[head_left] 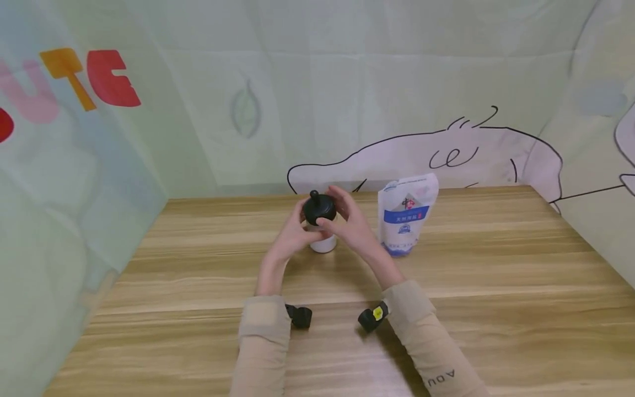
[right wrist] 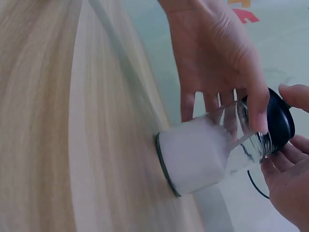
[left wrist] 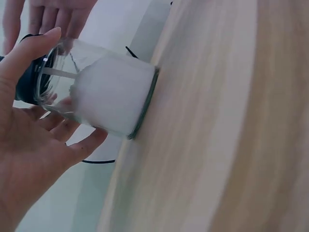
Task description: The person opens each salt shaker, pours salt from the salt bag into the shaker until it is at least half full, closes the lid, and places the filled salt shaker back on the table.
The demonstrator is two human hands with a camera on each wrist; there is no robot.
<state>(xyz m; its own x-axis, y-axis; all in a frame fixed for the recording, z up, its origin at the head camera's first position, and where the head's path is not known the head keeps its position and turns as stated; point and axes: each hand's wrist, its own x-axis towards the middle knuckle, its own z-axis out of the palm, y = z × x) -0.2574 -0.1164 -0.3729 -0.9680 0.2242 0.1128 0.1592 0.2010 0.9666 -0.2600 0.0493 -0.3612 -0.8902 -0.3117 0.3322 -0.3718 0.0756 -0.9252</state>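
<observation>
A clear glass jar (head_left: 323,243), partly filled with white powder, appears to stand upright on the table. On its mouth sits a round black lid (head_left: 319,209) with a small knob. Inside the jar, a thin pale stem (left wrist: 60,72) runs from the lid side down to the powder. My left hand (head_left: 290,236) grips the glass around its upper part, thumb near the rim. From the other side my right hand (head_left: 353,226) holds the lid between thumb and fingers. Some right fingertips are hidden behind the lid in the head view.
Right of the jar a white and blue pouch (head_left: 404,215) stands upright, close to my right forearm. The wooden table (head_left: 198,264) ends at a printed cloth (head_left: 317,110) behind. A black wrist camera (head_left: 300,317) sits at each cuff.
</observation>
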